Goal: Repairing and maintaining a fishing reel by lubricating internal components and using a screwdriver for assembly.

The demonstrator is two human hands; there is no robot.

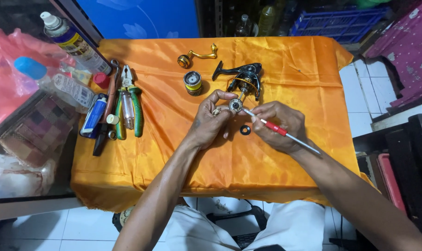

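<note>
A small round reel part [235, 105] is pinched in the left hand [210, 122], steadied for the thin tool [278, 128] clasped in the right hand [278, 125]; black washer [245, 130] lies just below.

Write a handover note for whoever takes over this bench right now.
Left hand: pinching a small round metal part.
Right hand: holding a thin red-banded tool, tip at that part.
On the orange cloth: reel body, spool, gold handle, black ring; pliers at left.
Done: reel taken apart.
Left: the held part is not yet set down.
</note>
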